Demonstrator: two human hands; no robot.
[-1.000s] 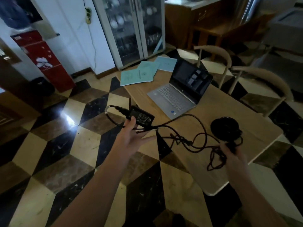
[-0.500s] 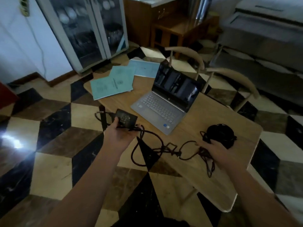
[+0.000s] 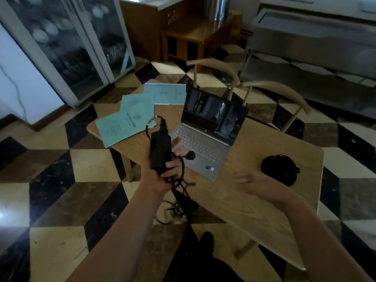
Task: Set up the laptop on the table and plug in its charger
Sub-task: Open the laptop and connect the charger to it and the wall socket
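A silver laptop (image 3: 205, 139) stands open on the wooden table (image 3: 254, 200), its dark screen facing me. My left hand (image 3: 162, 174) grips the black charger brick (image 3: 160, 151) upright in front of the laptop's left side. The charger's cable (image 3: 179, 192) hangs bunched from that hand down past the table's near edge, and a small plug end (image 3: 190, 155) sticks out to the right. My right hand (image 3: 258, 186) hovers blurred over the table, fingers spread, holding nothing.
Several pale blue booklets (image 3: 130, 121) lie at the table's far left corner. A round black object (image 3: 279, 166) sits on the table to the right. Two wooden chairs (image 3: 272, 92) stand behind the table. A glass-door cabinet (image 3: 67, 47) is at the back left.
My left hand lifted the brick upright and gathered the cable under it. My right hand let go of the cable end and now hovers empty. The view shifted closer to the table.
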